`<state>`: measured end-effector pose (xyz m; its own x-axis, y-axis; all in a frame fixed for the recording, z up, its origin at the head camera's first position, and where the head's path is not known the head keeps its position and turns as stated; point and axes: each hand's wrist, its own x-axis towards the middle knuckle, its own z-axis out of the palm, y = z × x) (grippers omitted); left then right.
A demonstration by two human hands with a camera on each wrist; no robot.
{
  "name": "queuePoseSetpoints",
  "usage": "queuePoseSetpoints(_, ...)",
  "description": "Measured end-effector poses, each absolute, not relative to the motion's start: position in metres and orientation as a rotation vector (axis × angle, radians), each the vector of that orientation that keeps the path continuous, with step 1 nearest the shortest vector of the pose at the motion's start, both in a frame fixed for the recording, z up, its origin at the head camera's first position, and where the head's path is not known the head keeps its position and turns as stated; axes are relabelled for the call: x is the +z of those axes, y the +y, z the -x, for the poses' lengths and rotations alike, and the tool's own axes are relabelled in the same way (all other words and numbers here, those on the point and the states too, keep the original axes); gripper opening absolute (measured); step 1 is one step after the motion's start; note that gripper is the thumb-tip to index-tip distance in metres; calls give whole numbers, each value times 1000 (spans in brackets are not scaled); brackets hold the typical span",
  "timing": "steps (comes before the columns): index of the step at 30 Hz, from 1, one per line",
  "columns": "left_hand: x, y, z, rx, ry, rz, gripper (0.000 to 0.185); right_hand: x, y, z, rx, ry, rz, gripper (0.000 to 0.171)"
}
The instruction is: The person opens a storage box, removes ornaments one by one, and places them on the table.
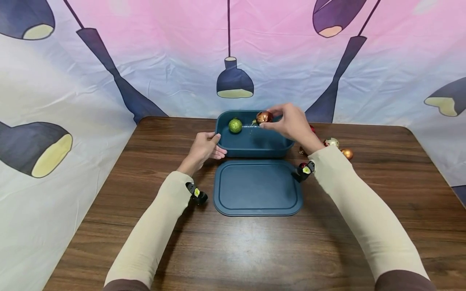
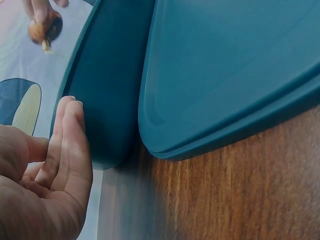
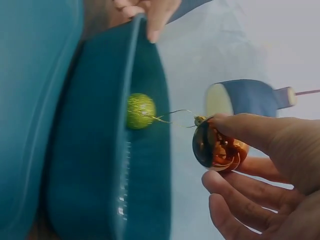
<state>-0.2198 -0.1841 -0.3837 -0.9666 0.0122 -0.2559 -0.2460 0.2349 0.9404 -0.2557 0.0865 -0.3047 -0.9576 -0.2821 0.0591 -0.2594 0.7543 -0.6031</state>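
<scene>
A dark brown wood-grain counter (image 1: 255, 250) fills the lower part of the head view, its far edge meeting a hanging cloth backdrop. Near the middle of the far side stands an open, rectangular teal storage box (image 1: 255, 147). Just in front of it, toward the viewer, its matching teal lid (image 1: 257, 187) lies flat on the counter, one long edge just beside the box's base. To the right of the box, a few small Christmas baubles rest on the wood: a pale cream and red one (image 1: 331, 142), a gold one (image 1: 347, 153) just beside it, and a dark red one (image 1: 303, 165) nearer the lid's right corner.
</scene>
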Motion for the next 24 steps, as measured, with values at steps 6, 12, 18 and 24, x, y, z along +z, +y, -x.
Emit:
queuePoseSetpoints(6,-384,-184,220,1820,2288,213,53,-289,110,240,-1017,2930,515,53)
queuePoseSetpoints(12,-384,-184,220,1823,2285,202,53,-284,138,225,-1031,2953,561,49)
queuePoseSetpoints(18,-383,-184,219,1814,2297,212,54,-288,168,211,-1003,2918,519,51)
queuePoseSetpoints(24,-382,-184,218,1816,2291,210,53,-297,197,199,-892,2945,471,52)
